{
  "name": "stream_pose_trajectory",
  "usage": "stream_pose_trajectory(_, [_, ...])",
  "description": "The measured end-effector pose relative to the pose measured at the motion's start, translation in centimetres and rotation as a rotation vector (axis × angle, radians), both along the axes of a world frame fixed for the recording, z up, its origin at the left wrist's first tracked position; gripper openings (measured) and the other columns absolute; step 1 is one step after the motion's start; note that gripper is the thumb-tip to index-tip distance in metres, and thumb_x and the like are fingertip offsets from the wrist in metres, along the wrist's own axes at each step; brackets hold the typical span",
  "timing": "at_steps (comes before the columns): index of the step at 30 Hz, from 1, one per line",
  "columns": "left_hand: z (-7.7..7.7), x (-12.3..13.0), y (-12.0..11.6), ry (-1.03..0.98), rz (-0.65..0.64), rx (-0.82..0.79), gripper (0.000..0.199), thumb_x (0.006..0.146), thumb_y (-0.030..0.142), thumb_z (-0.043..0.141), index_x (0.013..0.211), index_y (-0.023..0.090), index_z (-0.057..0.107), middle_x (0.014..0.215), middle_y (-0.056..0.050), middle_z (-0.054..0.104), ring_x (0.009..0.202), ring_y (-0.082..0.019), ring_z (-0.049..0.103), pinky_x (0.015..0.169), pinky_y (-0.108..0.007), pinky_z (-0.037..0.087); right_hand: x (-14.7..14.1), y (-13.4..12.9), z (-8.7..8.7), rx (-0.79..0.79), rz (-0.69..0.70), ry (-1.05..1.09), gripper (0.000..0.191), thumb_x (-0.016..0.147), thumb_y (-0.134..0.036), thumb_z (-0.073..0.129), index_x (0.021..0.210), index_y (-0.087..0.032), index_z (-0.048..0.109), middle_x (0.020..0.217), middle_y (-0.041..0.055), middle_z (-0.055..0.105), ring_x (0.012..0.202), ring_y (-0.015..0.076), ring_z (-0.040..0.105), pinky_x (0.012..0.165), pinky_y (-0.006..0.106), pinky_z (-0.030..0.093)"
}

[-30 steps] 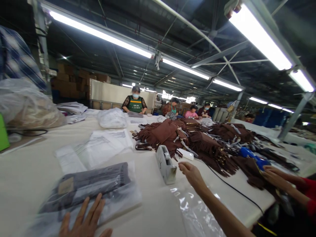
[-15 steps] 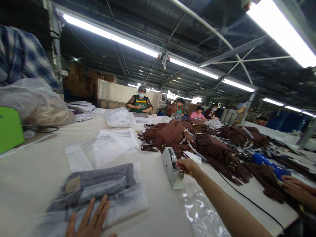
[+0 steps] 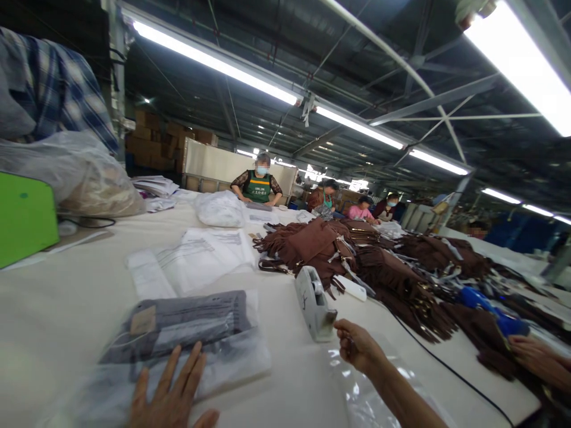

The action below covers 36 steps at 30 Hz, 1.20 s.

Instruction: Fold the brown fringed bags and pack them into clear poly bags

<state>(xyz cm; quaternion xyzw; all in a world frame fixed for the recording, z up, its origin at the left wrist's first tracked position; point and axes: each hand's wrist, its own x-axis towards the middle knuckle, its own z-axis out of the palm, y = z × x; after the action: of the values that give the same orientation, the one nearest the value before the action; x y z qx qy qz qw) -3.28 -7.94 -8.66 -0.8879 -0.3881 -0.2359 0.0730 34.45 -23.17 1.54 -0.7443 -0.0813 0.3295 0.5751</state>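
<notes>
Half a second ago the right hand point(image 3: 360, 346) was at the roll of the tape dispenser point(image 3: 312, 306); now it has drawn back to just beside the cutter end. Its fingertips are pinched together, though I cannot tell whether a strip of tape is between them. The left hand point(image 3: 172, 392) stays flat on the frosted bag point(image 3: 241, 362), fingers spread and grasping nothing.

That bag lies left of the dispenser and reaches nearer the wearer. Through its milky plastic shows a dark gray folded article point(image 3: 187, 315), roughly rectangular, with a tan tag point(image 3: 143, 320) at its upper left.

The dispenser is pale and wedge-shaped, with a dark mark on its side. On its near right side a glossy, crinkled clear bag point(image 3: 357, 386) lies partly under the view of the right forearm. Just beyond its right side are a smooth white device point(image 3: 351, 288) and a thin black cable point(image 3: 428, 348). Farther beyond, brown fringed bags point(image 3: 312, 241) with metal fittings crowd the table point(image 3: 292, 389). Left of the dispenser and beyond the frosted bag, thin white printed bags point(image 3: 209, 255) overlap in a loose spread.
</notes>
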Motion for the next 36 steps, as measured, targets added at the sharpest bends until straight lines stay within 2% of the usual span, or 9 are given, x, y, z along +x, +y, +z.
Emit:
stream_pose_trajectory(5, [0.7,0.1,-0.7,-0.014,-0.009,-0.107,0.062,0.077,0.043,0.059,0.135,0.026,0.05,0.148,-0.007,0.039,0.136,-0.042,0.032,0.107,-0.073,0.001,-0.6,-0.9,-1.3,-0.079,0.087,-0.103,0.031,0.063,-0.023,0.063,0.043,-0.021,0.04,0.037,-0.0047,0.037,0.03,0.0056,0.029,0.033,0.019,0.022])
stream_pose_trajectory(9, [2.5,-0.2,-2.1,-0.016,-0.045,-0.251,0.079,0.073,0.048,0.065,0.144,0.027,0.037,0.155,-0.006,0.025,0.141,-0.042,0.018,0.109,-0.073,0.0,-3.3,1.5,1.3,-0.038,0.467,-0.303,0.028,0.059,-0.042,0.069,0.051,-0.021,0.054,0.044,-0.0019,0.048,0.034,0.0082,0.036,0.037,0.023,0.025])
stream_pose_trajectory(13, [3.8,-0.4,-2.8,-0.054,-0.043,-0.316,0.081,0.076,0.052,0.062,0.146,0.024,0.031,0.157,-0.006,0.021,0.143,-0.04,0.011,0.11,-0.072,0.002,-12.5,7.7,6.3,0.027,1.077,-0.465,0.026,0.073,-0.045,0.063,0.071,-0.019,0.063,0.054,-0.0021,0.056,0.047,0.011,0.048,0.048,0.023,0.039])
stream_pose_trajectory(16, [3.2,-0.2,-2.9,-0.073,-0.071,-0.294,0.082,0.078,0.054,0.059,0.147,0.022,0.028,0.156,-0.01,0.025,0.142,-0.041,0.014,0.109,-0.073,0.005,-21.2,12.1,8.9,-0.008,1.482,-0.526,0.016,0.076,-0.034,0.059,0.075,-0.019,0.064,0.058,-0.0032,0.059,0.05,0.0099,0.052,0.049,0.02,0.04])
stream_pose_trajectory(21, [0.4,0.3,-2.0,-0.048,-0.068,-0.171,0.089,0.079,0.061,0.056,0.146,0.011,0.027,0.151,-0.018,0.033,0.135,-0.044,0.03,0.109,-0.069,0.015,-30.6,19.1,8.7,-0.111,1.987,-1.042,0.017,0.078,-0.031,0.06,0.086,-0.02,0.071,0.071,-0.0029,0.069,0.063,0.0114,0.061,0.052,0.017,0.042])
stream_pose_trajectory(24, [-0.5,0.5,-1.5,-0.025,-0.049,0.037,0.064,0.089,0.048,0.05,0.142,0.014,0.036,0.15,-0.013,0.037,0.134,-0.04,0.034,0.112,-0.065,0.008,-33.7,22.9,7.2,-0.235,2.109,-1.377,0.013,0.073,-0.031,0.069,0.078,-0.02,0.074,0.063,-0.0042,0.067,0.059,0.0118,0.06,0.049,0.018,0.038])
stream_pose_trajectory(29, [-0.4,1.1,-1.2,-0.035,0.035,0.274,0.033,0.095,0.029,0.042,0.124,0.02,0.055,0.139,-0.009,0.052,0.125,-0.037,0.047,0.109,-0.067,-0.014,-37.1,25.9,5.6,-0.338,2.168,-1.569,0.016,0.058,-0.031,0.08,0.054,-0.02,0.07,0.044,-0.0042,0.058,0.053,0.0159,0.059,0.052,0.023,0.039])
stream_pose_trajectory(32, [-0.4,1.4,-1.3,-0.046,0.043,0.253,0.033,0.095,0.027,0.041,0.123,0.02,0.055,0.139,-0.008,0.052,0.126,-0.038,0.046,0.107,-0.067,-0.02,-37.7,26.3,5.1,-0.259,2.143,-1.798,0.024,0.054,-0.041,0.083,0.058,-0.02,0.072,0.053,0.001,0.066,0.061,0.0207,0.064,0.055,0.025,0.041])
stream_pose_trajectory(36, [-0.7,1.3,-1.3,-0.011,0.018,0.17,0.036,0.093,0.023,0.043,0.127,0.021,0.052,0.143,-0.009,0.048,0.127,-0.037,0.046,0.109,-0.069,-0.012,-36.9,27.3,4.4,-0.111,2.113,-2.026,0.045,0.058,-0.06,0.077,0.067,-0.016,0.073,0.066,0.0097,0.072,0.066,0.0248,0.066,0.059,0.029,0.043])
